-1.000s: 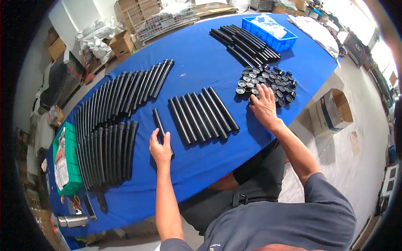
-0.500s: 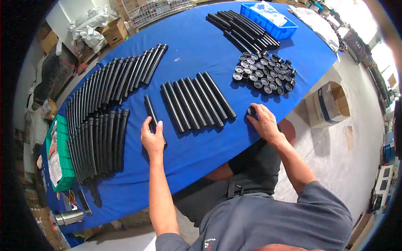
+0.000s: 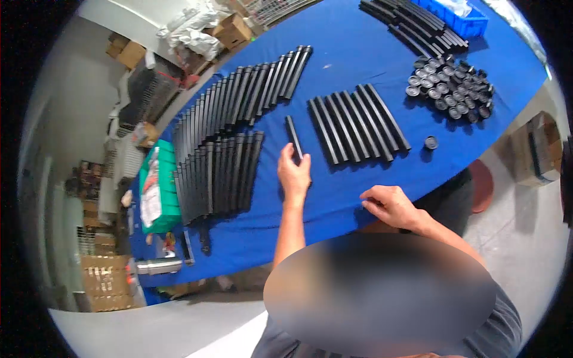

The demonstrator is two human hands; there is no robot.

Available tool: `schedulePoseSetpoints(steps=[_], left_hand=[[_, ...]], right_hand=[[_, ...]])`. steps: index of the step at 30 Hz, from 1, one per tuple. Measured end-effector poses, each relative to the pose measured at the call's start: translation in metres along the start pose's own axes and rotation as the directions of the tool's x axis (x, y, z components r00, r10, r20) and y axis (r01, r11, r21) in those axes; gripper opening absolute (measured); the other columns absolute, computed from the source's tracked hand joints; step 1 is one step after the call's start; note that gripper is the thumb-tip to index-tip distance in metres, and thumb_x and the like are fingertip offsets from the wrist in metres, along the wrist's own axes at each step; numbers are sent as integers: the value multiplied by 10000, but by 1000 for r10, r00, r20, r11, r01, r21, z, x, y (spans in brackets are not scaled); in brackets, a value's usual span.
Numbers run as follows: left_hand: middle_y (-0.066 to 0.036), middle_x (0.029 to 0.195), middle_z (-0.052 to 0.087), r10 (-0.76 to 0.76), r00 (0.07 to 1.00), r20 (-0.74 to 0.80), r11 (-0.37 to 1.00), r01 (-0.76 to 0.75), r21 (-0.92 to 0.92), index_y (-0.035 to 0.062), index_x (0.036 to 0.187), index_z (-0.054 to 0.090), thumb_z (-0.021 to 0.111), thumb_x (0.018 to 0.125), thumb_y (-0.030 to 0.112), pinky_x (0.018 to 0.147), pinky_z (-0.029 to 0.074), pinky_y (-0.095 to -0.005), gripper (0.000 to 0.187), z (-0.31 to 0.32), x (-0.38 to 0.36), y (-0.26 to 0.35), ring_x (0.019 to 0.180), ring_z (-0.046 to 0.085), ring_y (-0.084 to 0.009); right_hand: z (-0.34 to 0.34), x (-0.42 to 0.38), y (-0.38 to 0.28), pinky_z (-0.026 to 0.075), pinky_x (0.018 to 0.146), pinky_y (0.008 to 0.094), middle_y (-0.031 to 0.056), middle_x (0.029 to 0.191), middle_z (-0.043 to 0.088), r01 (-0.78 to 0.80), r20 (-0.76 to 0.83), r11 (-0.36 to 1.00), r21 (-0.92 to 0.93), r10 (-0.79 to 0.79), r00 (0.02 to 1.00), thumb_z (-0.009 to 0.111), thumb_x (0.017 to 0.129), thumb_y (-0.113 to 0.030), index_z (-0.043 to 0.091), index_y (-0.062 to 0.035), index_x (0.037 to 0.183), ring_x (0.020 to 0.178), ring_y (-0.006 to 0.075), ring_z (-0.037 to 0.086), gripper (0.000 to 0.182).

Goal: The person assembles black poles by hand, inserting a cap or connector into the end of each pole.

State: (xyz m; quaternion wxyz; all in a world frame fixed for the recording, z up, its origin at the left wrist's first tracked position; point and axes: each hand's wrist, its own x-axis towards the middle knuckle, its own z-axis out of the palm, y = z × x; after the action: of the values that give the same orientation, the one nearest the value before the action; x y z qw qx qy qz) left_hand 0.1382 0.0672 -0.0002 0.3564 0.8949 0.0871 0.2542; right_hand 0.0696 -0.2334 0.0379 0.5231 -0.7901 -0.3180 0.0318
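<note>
My left hand [image 3: 294, 179] is closed around a single black tube [image 3: 292, 132], its upper end showing past the fingers and its lower part hidden under the hand. My right hand [image 3: 391, 206] is over the near table edge, fingers loosely bent, thumb apart from the index finger, nothing visible in it. A lone black round cap [image 3: 431, 143] sits on the blue cloth, up and to the right of that hand. Between the hands and farther back lies a row of several black tubes [image 3: 358, 128]. A cluster of black caps [image 3: 450, 89] stands at the right.
Two rows of capped black tubes [image 3: 239, 98] lie at the left, by a green crate [image 3: 170, 197]. A steel flask [image 3: 158, 266] lies on the near left corner. More tubes [image 3: 418, 27] and a blue crate [image 3: 471, 27] are at the back. A cardboard box [image 3: 534, 149] stands on the floor.
My right hand has let go of the cap, which now stands on the cloth, and has drawn back toward me and left. My left hand stays on the tube. The view has swung left.
</note>
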Motion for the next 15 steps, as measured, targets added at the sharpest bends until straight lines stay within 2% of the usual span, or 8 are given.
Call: schedulePoseSetpoints(steps=[2,4,6,8,10,12,13,15], left_hand=[[-241,1184,685,24,998,63,987,-33,156,12,1357,570,768,857,168,994,510,-475,560,-23,-15,10,1137,642,-408],[-236,1181,695,44,992,121,942,-82,327,37,1368,575,764,861,178,969,526,-484,559,-49,-33,17,1088,675,-400],[-222,1145,703,-41,981,190,888,-51,458,59,1388,568,705,851,113,943,525,-492,556,-74,-53,29,1056,665,-398],[-217,1138,705,-162,958,236,834,5,552,67,1398,561,670,842,72,940,524,-493,567,-97,-71,30,1057,656,-401],[-198,1124,690,21,967,252,841,-154,519,43,1386,550,598,809,-18,920,513,-497,582,-107,-88,20,1053,626,-408],[-188,1119,645,22,952,304,801,-199,565,35,1346,577,579,767,-41,930,497,-490,584,-114,-100,22,1034,585,-409],[-169,1086,610,74,947,312,795,-245,555,20,1295,605,598,768,-59,903,491,-487,533,-114,-103,25,1013,566,-387],[-180,1086,615,65,946,319,882,-204,425,15,1242,617,566,726,-81,928,487,-483,528,-111,-110,43,1035,566,-396]], right_hand=[[12,1,9,557,724,450,197,912,692,-20,-37,1000,-18,19,999,700,925,-130,689,-3,1035,831,382,695,168],[4,-1,7,561,737,437,196,906,688,-42,-68,998,46,45,997,703,923,-133,686,2,1036,824,377,692,177],[-2,-4,4,561,735,424,192,912,687,-104,-67,987,121,113,991,703,923,-125,685,6,1034,822,368,693,173],[-1,-1,4,556,730,417,190,923,686,-77,-65,992,103,84,994,704,922,-120,681,13,1049,832,365,692,185],[4,1,7,552,736,420,190,919,683,-79,-65,992,102,85,994,704,919,-119,680,12,1052,830,368,688,188],[4,1,7,549,733,411,181,928,683,-109,-38,989,98,113,993,708,907,-104,671,12,1084,827,344,687,214],[1,1,3,549,727,404,172,927,682,-137,-2,983,123,138,990,709,902,-95,659,3,1142,825,327,689,264],[0,2,4,547,720,385,151,947,675,-149,31,979,141,146,989,723,879,-85,629,-16,1253,825,293,683,391]])
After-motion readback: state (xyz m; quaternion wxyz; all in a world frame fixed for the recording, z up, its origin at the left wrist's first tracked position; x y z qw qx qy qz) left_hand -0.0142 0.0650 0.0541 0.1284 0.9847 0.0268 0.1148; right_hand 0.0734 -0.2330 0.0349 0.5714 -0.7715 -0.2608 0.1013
